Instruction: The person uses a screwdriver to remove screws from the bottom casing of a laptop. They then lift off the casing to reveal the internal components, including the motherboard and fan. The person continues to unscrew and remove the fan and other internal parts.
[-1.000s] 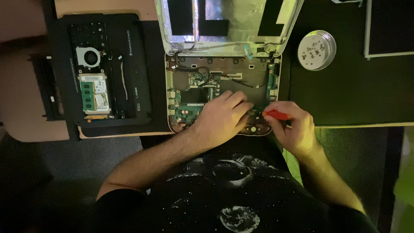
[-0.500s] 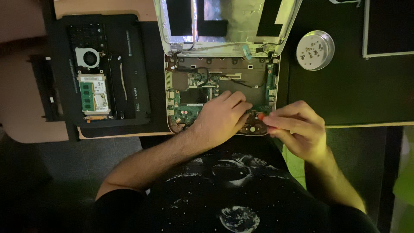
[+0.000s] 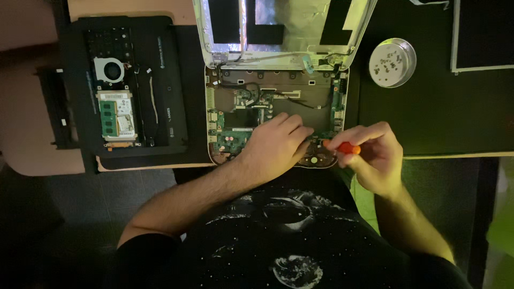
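Your right hand (image 3: pixel 372 156) is closing round the red-handled screwdriver (image 3: pixel 348 148), having shifted slightly at the opened laptop's (image 3: pixel 278 115) near right corner. Your left hand (image 3: pixel 276 147) is staying flat, fingers loosely spread, on the laptop's circuit board, gripping nothing.

A dark table (image 3: pixel 444 118) holds a white open laptop (image 3: pixel 278 91) in the middle, a black laptop case (image 3: pixel 128 91) at left, and a round tin (image 3: pixel 392 62) at upper right.

dim room, dark bench under low light

the bench (image 3: pixel 439 118) is black to the right, pale wood (image 3: pixel 32 139) at its left end; below it, dark grey floor (image 3: pixel 80 214).
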